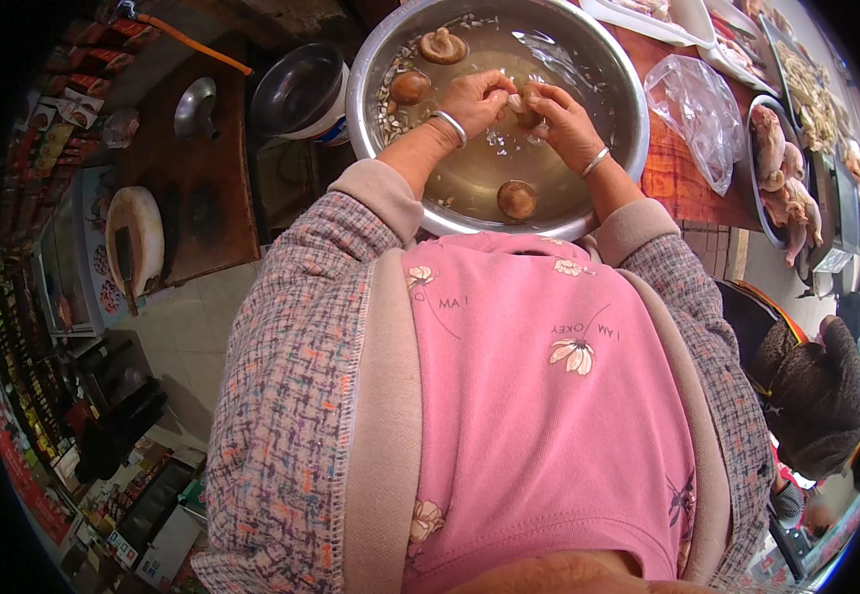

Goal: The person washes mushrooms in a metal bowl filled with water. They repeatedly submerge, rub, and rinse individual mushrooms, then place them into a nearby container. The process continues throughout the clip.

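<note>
Over a large steel basin (361,119) of cloudy water, both of my hands meet at a brown mushroom (525,111). My right hand (567,122) holds its cap, partly hidden by the fingers. My left hand (474,104) has its fingertips pinched at the pale stem side; whether a piece is between them cannot be made out. One mushroom (443,47) lies stem up at the basin's far left, another (410,87) lies just nearer, and a third (517,200) sits near the close rim. Small pale scraps (392,111) float along the left wall.
Right of the basin, a clear plastic bag (701,119) lies on a reddish wooden table (675,174), beside a metal tray (759,200) of raw poultry. At left stand a dark bowl (300,89), a metal ladle (196,108) and a round chopping block (146,230) with a cleaver. Another person (808,386) is at right.
</note>
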A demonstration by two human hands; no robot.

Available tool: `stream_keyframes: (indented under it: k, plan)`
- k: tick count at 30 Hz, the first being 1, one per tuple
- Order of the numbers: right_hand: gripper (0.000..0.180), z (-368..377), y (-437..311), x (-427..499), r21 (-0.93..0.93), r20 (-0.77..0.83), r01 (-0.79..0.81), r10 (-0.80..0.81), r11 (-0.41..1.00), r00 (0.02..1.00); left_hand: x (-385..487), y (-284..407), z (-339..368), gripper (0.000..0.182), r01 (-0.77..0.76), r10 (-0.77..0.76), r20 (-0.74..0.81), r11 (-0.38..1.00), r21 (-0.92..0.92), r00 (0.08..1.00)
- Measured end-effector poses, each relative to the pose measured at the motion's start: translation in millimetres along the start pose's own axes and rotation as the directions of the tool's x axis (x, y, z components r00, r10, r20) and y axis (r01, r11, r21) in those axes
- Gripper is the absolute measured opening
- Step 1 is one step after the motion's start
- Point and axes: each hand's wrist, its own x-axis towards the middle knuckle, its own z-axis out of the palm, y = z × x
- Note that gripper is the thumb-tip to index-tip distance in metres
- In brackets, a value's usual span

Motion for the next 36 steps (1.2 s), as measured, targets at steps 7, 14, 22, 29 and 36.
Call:
stream_keyframes:
  k: [7, 14, 22, 29, 36]
  plan:
    - [0.058, -3, 6, 2, -0.476, 0.111, 0.219, -0.189, 0.852, 0.976, -3, 6, -1, 0.015, -0.144, 0.158, -0.007, 0.919, 0.368, 0.987]
    - [0.064, -5, 12, 1, -0.733, 0.226, 0.396, -0.351, 0.553, 0.909, -1, -1, 2, 0.015, -0.06, 0.066, -0.016, 0.967, 0.248, 0.998]
    - [0.062, -5, 16, 3, -0.769, 0.214, 0.411, -0.408, 0.489, 0.887, -1, -8, 9, 0.022, 0.08, -0.079, 0.064, 0.997, -0.017, 0.995]
    - [0.056, -3, 2, -2, -0.225, 0.103, 0.04, -0.017, 0.973, 0.995, 4, -13, 7, 0.019, 0.144, -0.131, 0.102, 0.981, -0.131, 0.986]
    - [0.058, -3, 1, -2, -0.344, 0.145, 0.062, -0.012, 0.937, 0.989, 2, -15, 7, 0.014, -0.084, 0.078, 0.069, 0.993, 0.085, 0.995]
